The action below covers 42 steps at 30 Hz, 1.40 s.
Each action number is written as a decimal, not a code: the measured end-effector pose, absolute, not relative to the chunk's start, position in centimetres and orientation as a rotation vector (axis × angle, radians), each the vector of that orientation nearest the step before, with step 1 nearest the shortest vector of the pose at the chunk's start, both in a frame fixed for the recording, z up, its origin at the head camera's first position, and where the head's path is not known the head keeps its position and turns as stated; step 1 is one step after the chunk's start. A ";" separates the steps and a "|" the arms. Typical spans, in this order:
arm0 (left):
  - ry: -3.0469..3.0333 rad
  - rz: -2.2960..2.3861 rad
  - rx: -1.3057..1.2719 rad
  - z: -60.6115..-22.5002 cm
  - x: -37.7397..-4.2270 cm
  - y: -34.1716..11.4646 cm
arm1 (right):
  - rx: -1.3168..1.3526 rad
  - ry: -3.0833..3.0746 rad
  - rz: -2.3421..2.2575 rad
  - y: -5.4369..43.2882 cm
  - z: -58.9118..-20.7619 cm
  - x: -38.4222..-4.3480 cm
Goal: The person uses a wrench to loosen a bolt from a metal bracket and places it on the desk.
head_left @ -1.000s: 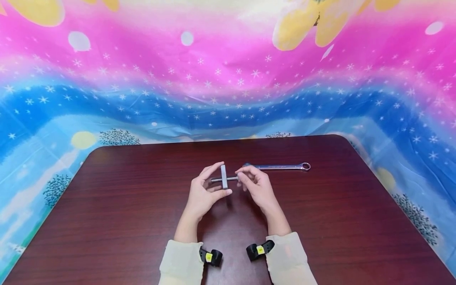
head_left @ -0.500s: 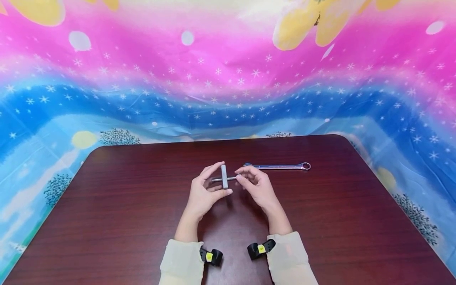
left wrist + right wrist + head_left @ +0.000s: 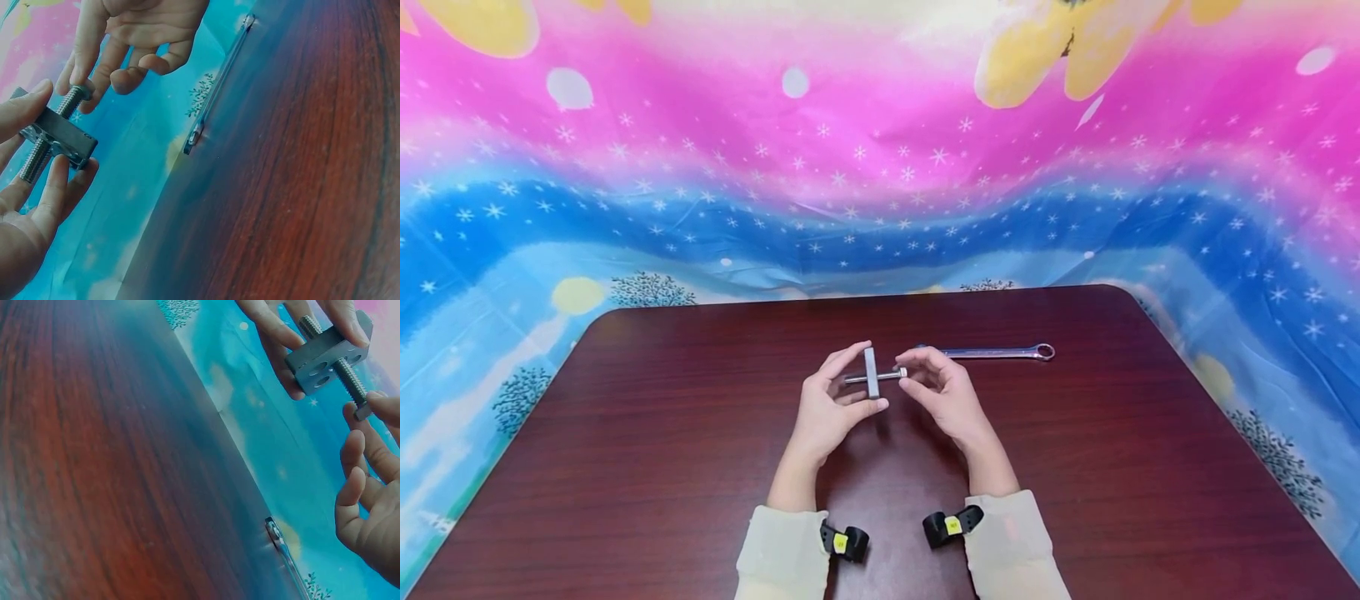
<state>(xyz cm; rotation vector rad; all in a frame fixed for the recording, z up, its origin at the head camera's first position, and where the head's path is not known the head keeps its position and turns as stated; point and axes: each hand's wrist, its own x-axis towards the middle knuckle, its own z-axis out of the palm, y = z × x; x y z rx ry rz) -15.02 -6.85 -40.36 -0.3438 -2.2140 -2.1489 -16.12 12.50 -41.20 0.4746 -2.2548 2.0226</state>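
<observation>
My left hand [image 3: 829, 415] holds a small grey metal block [image 3: 872, 372] above the table, thumb at its near end and fingers at its far end. A long threaded bolt [image 3: 889, 376] passes through the block and sticks out on both sides. Several holes show in the block's face [image 3: 328, 359] in the right wrist view. At the bolt's hex head [image 3: 362, 412], the thumb and a finger of my right hand [image 3: 951, 402] pinch lightly from either side. The other right fingers are loosely curled, touching nothing.
Behind my right hand, a shiny combination wrench [image 3: 1000, 352] lies on the dark wooden table [image 3: 662, 433], its open end partly hidden. A colourful printed cloth [image 3: 880, 192] hangs around the table's far and side edges. Black camera straps sit on both sleeves.
The right thumb and fingers have spread slightly around the bolt head, which now shows between them. The right hand has shifted a little to the right. The left hand and block stay still.
</observation>
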 end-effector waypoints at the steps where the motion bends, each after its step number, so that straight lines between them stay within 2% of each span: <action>1: -2.216 -2.149 -0.345 -40.4 -15.0 -6.8 | 0.472 -2.258 2.028 12.5 -41.2 -16.1; 23: -2.181 -2.163 -0.369 -40.2 -14.9 -6.8 | 0.502 -2.242 2.037 12.6 -41.1 -16.1; 35: -2.208 -2.162 -0.405 -40.3 -14.9 -6.6 | 0.385 -2.241 2.036 12.4 -41.3 -16.3; 42: -2.192 -2.170 -0.383 -40.4 -15.0 -6.7 | 0.472 -2.261 1.994 12.6 -41.3 -16.2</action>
